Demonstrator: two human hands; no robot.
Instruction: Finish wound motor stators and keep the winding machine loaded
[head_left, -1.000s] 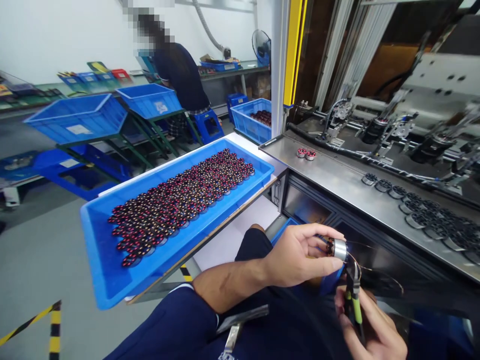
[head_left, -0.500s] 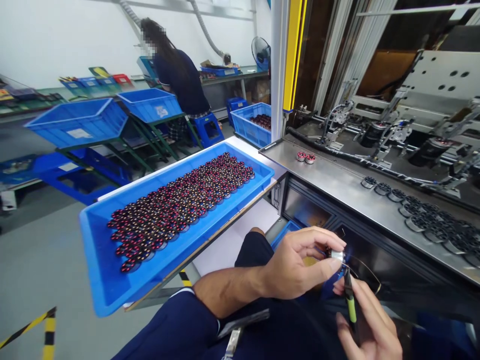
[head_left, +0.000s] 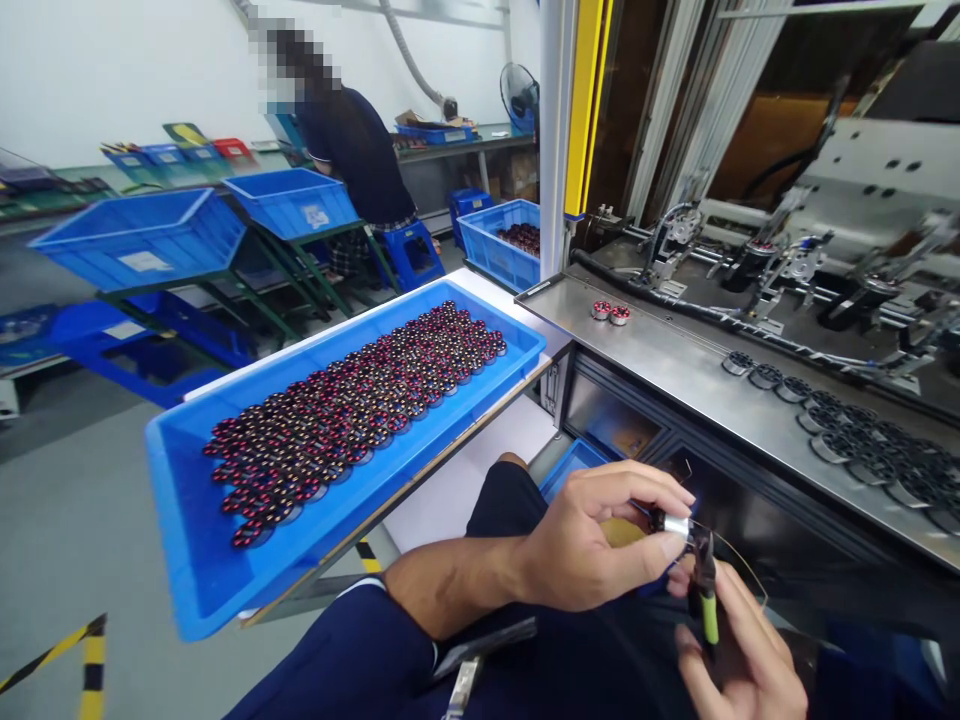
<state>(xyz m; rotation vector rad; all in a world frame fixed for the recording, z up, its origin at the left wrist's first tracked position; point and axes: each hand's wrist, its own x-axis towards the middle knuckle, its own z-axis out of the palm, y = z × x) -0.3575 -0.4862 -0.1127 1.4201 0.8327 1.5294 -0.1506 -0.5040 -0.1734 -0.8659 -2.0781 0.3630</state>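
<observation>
Pliers [head_left: 709, 615] lie in the right hand [head_left: 750, 640] at the near right in the head view, its grip curled around the handles, their tips up against the right end of a small silver part [head_left: 675, 525], which the left hand [head_left: 592, 535] holds off the worktop [head_left: 667, 350], its grip pinched down to the part's width between thumb and fingers. Whether the jaws have bitten on anything is too small to tell. A thin wire [head_left: 739, 565] loops out to the right, and the likeliest trouble, I judge, is the tips nicking the wrong strand or the part's coating, since wire and edge crowd together there. A hard pull might also twist the part out of a pinch that bears only on its rim, or the tips could slip towards the left thumb, which is close by. Should it drop, nothing flat lies directly beneath, only the lap and the bin [head_left: 574, 460] beyond. Left stands a tray [head_left: 176, 560] packed with discs [head_left: 360, 400]; far along the worktop sit two red pieces [head_left: 610, 312], and to the right a row of dark rings [head_left: 862, 430] before the machine [head_left: 862, 160]. The worktop's near edge could catch the loose wire or the right elbow.
</observation>
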